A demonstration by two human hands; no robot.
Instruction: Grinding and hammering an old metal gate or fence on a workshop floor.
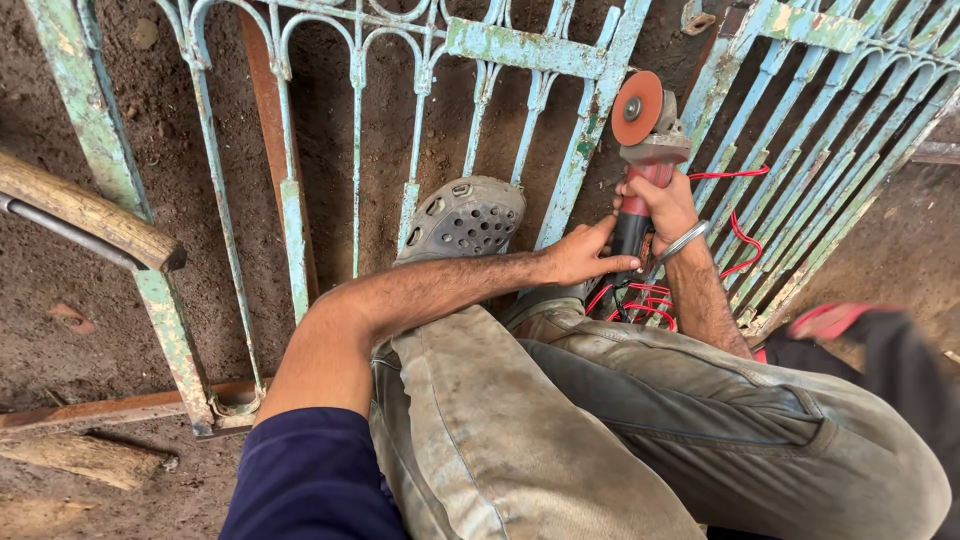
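Note:
An angle grinder [645, 150] with a red body and an orange disc points up against a bar of the old pale-green iron gate [520, 45] lying on the dirt. My right hand [662, 205], with a metal bangle on the wrist, grips the grinder's body. My left hand [580, 255] reaches across my knee and touches the rear of the grinder's handle with its fingertips. A red cable [735, 235] loops from the tool over the gate bars. My foot in a grey perforated clog [462, 217] rests on the gate.
A wooden handle with a metal rod [85, 220] lies at the left. Wood scraps [85, 455] and a rusty bar [110, 410] lie on the soil at lower left. A blurred red and black object [850, 325] is at the right.

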